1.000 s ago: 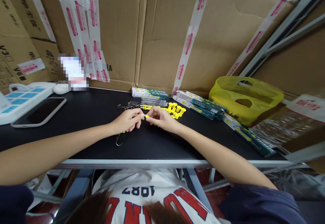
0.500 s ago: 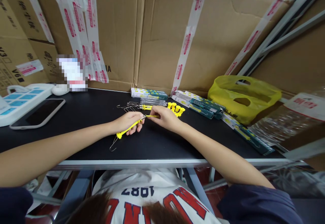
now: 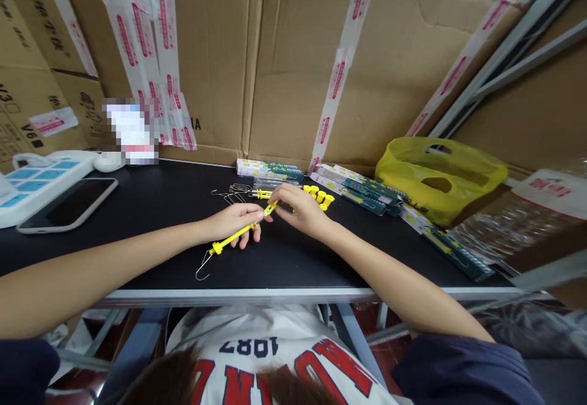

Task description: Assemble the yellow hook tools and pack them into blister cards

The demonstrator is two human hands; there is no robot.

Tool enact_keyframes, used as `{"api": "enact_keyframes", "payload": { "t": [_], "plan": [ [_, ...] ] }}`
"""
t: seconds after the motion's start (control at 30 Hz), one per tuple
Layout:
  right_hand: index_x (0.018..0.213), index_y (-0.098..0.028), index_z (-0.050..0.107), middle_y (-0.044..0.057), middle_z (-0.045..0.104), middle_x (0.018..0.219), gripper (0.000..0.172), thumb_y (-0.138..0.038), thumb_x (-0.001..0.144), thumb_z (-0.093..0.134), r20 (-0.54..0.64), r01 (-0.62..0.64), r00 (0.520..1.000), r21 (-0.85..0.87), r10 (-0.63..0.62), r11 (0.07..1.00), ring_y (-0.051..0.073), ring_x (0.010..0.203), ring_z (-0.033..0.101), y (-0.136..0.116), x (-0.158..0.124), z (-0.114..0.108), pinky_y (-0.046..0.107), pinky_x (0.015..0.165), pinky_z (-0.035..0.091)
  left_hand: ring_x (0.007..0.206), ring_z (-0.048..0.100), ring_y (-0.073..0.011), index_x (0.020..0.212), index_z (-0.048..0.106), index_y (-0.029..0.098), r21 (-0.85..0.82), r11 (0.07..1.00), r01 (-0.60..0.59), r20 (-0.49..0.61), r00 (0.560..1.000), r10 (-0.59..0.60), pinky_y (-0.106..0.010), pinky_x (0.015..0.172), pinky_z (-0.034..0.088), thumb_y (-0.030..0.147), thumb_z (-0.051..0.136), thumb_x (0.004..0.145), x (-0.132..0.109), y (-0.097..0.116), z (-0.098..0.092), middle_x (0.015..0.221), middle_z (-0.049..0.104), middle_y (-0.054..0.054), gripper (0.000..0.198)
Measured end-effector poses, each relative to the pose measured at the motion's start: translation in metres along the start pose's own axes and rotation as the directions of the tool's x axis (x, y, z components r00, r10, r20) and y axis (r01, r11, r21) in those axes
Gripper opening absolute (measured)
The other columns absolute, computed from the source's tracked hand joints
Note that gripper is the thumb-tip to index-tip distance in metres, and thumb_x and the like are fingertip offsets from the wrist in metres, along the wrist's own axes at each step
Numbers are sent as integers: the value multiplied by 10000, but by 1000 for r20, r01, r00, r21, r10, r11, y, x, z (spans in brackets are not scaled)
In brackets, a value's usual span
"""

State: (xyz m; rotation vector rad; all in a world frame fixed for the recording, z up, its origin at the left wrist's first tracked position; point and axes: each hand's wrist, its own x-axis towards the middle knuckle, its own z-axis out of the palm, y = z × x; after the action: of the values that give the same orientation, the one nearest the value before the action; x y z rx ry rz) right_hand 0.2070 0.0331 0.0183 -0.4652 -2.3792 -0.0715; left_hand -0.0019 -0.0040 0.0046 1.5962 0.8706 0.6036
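My left hand point(image 3: 236, 221) is closed around a slim yellow rod with a wire hook point(image 3: 228, 241), held slantwise above the black table. The thin metal hook point(image 3: 202, 268) hangs from its lower left end. At the upper right end, a small flat yellow slotted piece point(image 3: 269, 209) sticks out past my left thumb. The fingers of my right hand point(image 3: 300, 209) pinch that piece at its far tip; whether it is joined to the rod I cannot tell. Just behind my hands lie several wire hooks point(image 3: 233, 194), clear tubes point(image 3: 275, 183) and yellow flared caps point(image 3: 321, 196).
Printed slim boxes point(image 3: 270, 167) lie at the back, with more boxes point(image 3: 358, 188) to the right. A yellow plastic bag point(image 3: 440, 178) stands at the back right. On the left are a phone point(image 3: 68, 206) and a white power strip point(image 3: 46, 178). Cardboard point(image 3: 293, 74) walls the far side.
The flat slotted piece now shows between my hands, where a thin yellow strip and a metal end showed before. My right hand has shifted slightly; the hook end dropped a little.
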Motion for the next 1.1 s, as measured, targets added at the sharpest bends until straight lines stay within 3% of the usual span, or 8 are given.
{"api": "enact_keyframes", "payload": {
  "t": [0.2, 0.3, 0.47, 0.57, 0.7, 0.8, 1.0, 1.1],
  "plan": [
    [912, -190, 611, 58, 638, 915, 119, -137, 856, 520, 15, -3, 1000, -39, 4, 999, 175, 873, 593, 4, 1, -5, 278, 753, 465, 368, 557, -85, 904, 527, 162, -2, 1000, -24, -69, 997, 24, -142, 280, 383, 398, 488, 908, -1, 0, 2, 624, 621, 8, 239],
    [852, -191, 639, 40, 659, 838, 82, -190, 850, 558, 8, -142, 989, -145, 145, 979, 167, 790, 601, 23, 2, -24, 268, 703, 449, 353, 541, -79, 876, 524, 159, -6, 1000, -4, -143, 990, 3, -140, 276, 378, 358, 476, 917, -1, 2, 1, 610, 613, 8, 208],
    [829, -201, 668, 29, 681, 769, 91, -246, 818, 589, -111, -523, 842, -409, 528, 748, 163, 675, 593, 61, -5, -68, 262, 603, 395, 354, 537, -82, 882, 526, 155, 1, 1000, 14, -228, 973, -14, -146, 271, 377, 304, 476, 916, 1, 4, -1, 601, 609, 8, 161],
    [834, -211, 678, 36, 689, 784, 137, -312, 810, 589, -38, -570, 754, -535, 656, 624, 182, 697, 602, 71, -12, -81, 270, 596, 386, 357, 533, -80, 884, 531, 153, 8, 1000, 18, -235, 972, -16, -147, 272, 377, 300, 476, 917, 1, 4, -2, 602, 609, 8, 161],
    [840, -208, 679, 50, 693, 828, 190, -373, 822, 587, 100, -527, 686, -615, 720, 587, 199, 754, 615, 72, -15, -77, 280, 619, 398, 360, 527, -77, 885, 535, 155, 0, 1000, 26, -238, 971, -26, -145, 275, 370, 311, 471, 920, 0, 6, -2, 602, 607, 9, 172],
    [855, -201, 671, 61, 688, 870, 186, -360, 845, 575, 137, -486, 708, -617, 693, 618, 205, 785, 615, 68, -12, -66, 287, 637, 406, 359, 523, -77, 886, 536, 155, -8, 999, 41, -253, 967, -42, -145, 278, 366, 306, 463, 922, 0, 7, -2, 599, 604, 10, 171],
    [991, -188, 655, 85, 643, 994, 169, -274, 883, 558, 136, -344, 854, -577, 502, 741, 228, 960, 574, 57, -7, -35, 310, 783, 433, 374, 527, -73, 898, 529, 168, -23, 1000, 4, -328, 945, -11, -147, 295, 379, 325, 496, 901, 0, 5, -6, 621, 603, 19, 160],
    [1070, -166, 641, 99, 628, 1042, 214, -228, 886, 549, 176, -253, 885, -594, 430, 764, 242, 974, 545, 58, -6, -21, 330, 830, 421, 386, 541, -78, 904, 527, 173, -23, 1000, -16, -358, 934, 7, -153, 304, 394, 339, 524, 884, 1, 3, -9, 634, 612, 19, 167]
  ]
}}
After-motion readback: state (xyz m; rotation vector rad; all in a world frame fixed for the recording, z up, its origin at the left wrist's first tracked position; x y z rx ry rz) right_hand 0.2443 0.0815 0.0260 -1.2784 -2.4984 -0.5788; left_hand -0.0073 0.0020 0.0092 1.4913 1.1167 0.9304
